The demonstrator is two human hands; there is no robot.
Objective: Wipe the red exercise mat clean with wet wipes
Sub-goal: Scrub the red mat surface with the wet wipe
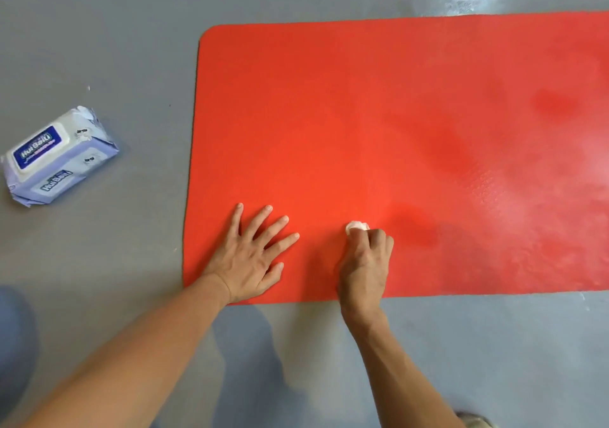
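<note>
On floor [99, 48], "HuiBaiLi" wipes pack [57, 155].

Bare red mat [379, 124] stretches ahead and rightward; only the flat left hand [253, 256] blocks it; wipes pack [59, 157] sits well apart on floor [99, 48].

Both hands [250, 256] [365, 262] rest on the mat [395, 114]; wipes pack [56, 157] lies well left.

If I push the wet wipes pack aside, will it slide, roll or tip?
The wipes pack lies flat on its broad side on the smooth grey floor, so it would probably slide, not roll or tip. Its crinkled film ends suggest soft sides that may dent; the lid looks stiffer.
</note>
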